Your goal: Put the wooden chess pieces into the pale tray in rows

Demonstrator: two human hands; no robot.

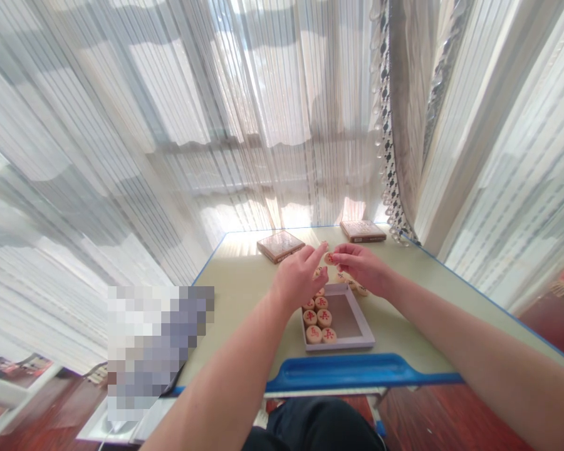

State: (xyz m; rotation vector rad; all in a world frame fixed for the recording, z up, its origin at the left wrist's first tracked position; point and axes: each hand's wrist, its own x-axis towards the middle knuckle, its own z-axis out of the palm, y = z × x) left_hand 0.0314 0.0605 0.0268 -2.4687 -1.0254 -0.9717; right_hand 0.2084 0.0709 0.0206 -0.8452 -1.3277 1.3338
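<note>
My right hand (361,264) pinches a round wooden Chinese chess piece (329,258) with a red character, above the table. Close beside it on the left is my left hand (297,275), index finger and thumb apart, nothing plainly held between them. Under the left hand sits a shallow pale box tray (365,331). Several chess pieces with red characters (324,318) stand in two columns along its left side, the far ones partly hidden by my left hand. More loose chess pieces (351,284) lie just beyond the tray, partly covered by my right hand.
Two flat boxes, one left (281,246) and one right (363,230), lie toward the far edge of the pale green table (235,300). A blue trough (341,369) runs along the near edge. Sheer curtains (263,125) hang behind. A blurred patch (155,351) covers the left side.
</note>
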